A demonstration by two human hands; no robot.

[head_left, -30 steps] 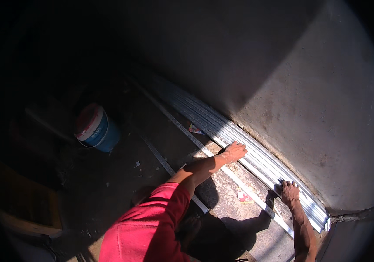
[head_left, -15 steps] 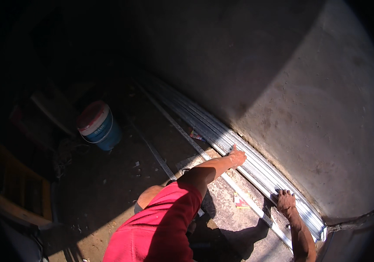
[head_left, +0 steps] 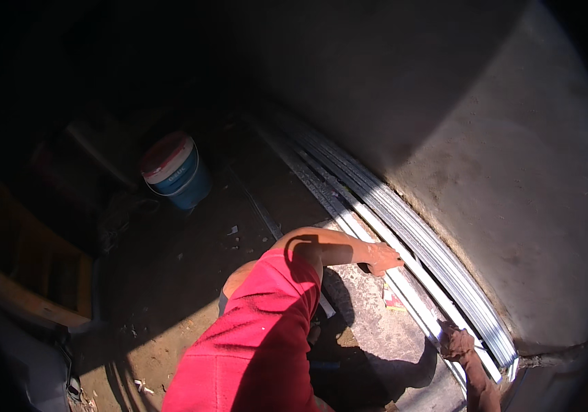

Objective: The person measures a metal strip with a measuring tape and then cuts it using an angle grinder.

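Long, silvery metal channels (head_left: 438,240) lie in a bundle along the foot of the wall. Slightly apart from the bundle runs another metal channel (head_left: 423,280), with more strips close beside it on the near side. My left hand (head_left: 380,259) is bent over these nearer channels, its fingers curled at the edge of the separated one. Lower right, my right hand (head_left: 456,342) grips the same group near its end; shadow darkens its fingers. How many channels each hand holds is hidden.
A grey wall (head_left: 513,185) rises just beyond the bundle. At the left stands a blue lidded bucket (head_left: 187,182) with a wire handle. A yellow wooden frame (head_left: 33,288) is at the far left. Scraps litter the floor, including a printed packet (head_left: 393,299) beside the strips.
Both hands have drawn a channel away from the bundle by the wall, toward me and against the nearer strip. A dark gap now shows between it and the bundle. The view has shifted slightly.
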